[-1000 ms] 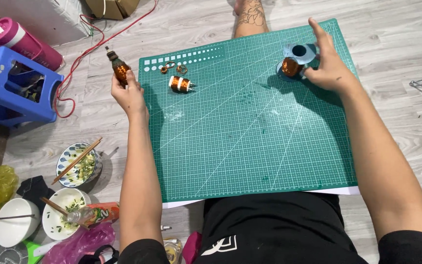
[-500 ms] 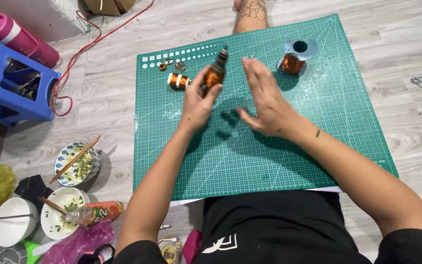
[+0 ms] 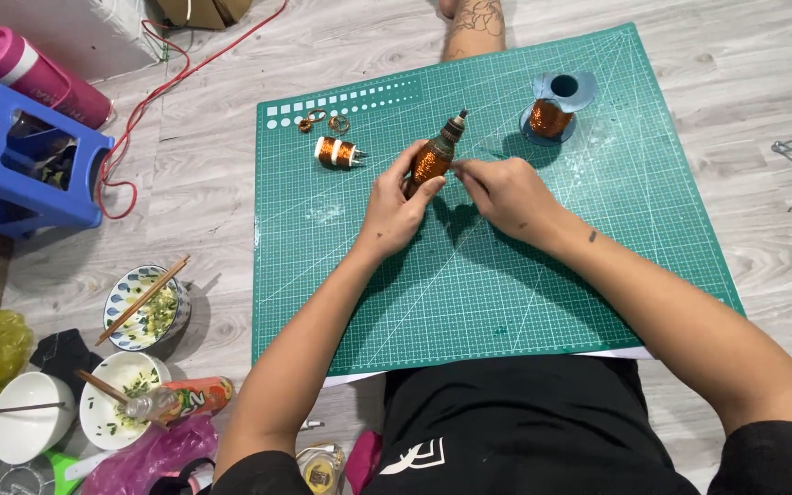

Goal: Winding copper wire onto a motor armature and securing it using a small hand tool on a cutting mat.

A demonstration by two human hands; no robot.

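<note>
My left hand (image 3: 394, 209) grips a long copper-wound tool (image 3: 434, 156) and holds it tilted above the green cutting mat (image 3: 506, 302). My right hand (image 3: 502, 192) touches the tool's lower side with pinched fingertips. A copper wire spool (image 3: 552, 112) with a blue flange stands on the mat at the upper right. A small copper coil (image 3: 335, 152) lies left of my hands, and a few small copper rings (image 3: 323, 120) lie above it.
A blue plastic stool (image 3: 25, 170) and a pink bottle (image 3: 34, 73) are on the wooden floor at upper left, with a red cable (image 3: 153, 96) beside them. Bowls with chopsticks (image 3: 147, 307), a white bowl (image 3: 20, 417) and a plastic bottle (image 3: 181, 399) are at lower left.
My left hand carried the tool from the floor side onto the mat's centre. My right hand left the wire spool and came in to the tool.
</note>
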